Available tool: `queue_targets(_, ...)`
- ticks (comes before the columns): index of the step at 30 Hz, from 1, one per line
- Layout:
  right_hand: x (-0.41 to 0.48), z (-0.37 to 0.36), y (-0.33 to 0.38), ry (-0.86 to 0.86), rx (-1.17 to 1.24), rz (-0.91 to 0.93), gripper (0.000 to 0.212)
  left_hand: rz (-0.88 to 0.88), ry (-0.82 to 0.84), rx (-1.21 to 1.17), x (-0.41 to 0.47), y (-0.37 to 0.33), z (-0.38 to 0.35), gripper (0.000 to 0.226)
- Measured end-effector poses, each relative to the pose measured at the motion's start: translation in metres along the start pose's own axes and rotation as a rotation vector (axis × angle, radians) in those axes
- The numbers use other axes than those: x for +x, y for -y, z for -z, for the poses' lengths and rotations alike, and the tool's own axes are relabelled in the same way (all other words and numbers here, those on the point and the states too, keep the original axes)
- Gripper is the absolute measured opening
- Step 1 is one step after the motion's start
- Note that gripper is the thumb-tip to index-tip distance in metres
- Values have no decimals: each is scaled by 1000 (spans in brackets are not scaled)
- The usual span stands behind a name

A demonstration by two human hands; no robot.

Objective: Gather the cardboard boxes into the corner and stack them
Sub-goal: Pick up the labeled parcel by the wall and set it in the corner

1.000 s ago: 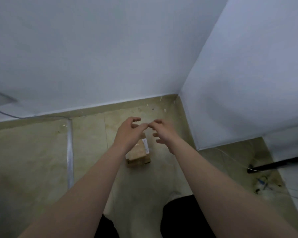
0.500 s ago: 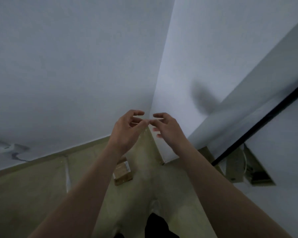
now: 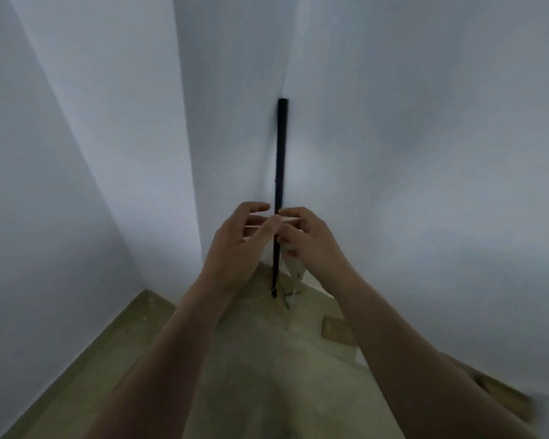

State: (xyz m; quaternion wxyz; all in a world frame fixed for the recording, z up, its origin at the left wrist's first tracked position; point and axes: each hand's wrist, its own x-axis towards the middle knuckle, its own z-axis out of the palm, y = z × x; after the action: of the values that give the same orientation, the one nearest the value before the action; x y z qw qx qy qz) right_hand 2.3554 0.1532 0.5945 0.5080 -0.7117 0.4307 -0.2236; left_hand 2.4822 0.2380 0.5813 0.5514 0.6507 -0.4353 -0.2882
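Below, cardboard box [image 3: 337, 334] well apart from both empty grips.

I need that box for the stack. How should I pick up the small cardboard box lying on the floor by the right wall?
The cardboard box lies flat and low on the floor, partly hidden behind the right forearm. Probably come from above with the empty right hand, pinching its two long side edges; its wall side looks too tight for fingers.

Beige tiled floor [image 3: 260, 369] carries a cardboard box [image 3: 336, 334] near the wall
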Motion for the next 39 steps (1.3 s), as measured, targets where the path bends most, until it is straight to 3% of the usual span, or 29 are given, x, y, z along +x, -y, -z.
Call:
queue_targets(4,-41,86,-16,-169,70,-30,54,-62,156,-46,-5,-38,-78,54)
queue_targets(9,-97,199,-55,-350,129,-36,42,-145,337,9,-17,-84,-192,35)
queue_targets(17,-210,379,-141,-626,243,-61,39,-219,592,-6,-72,-154,-401,55)
queue_targets(22,-295,484,-199,-851,273,-138,39,-243,745,-34,-116,-191,-536,46)
queue_targets(39,-495,703,-371,-1436,343,-435,42,-292,1408,-68,-231,-248,-908,61)
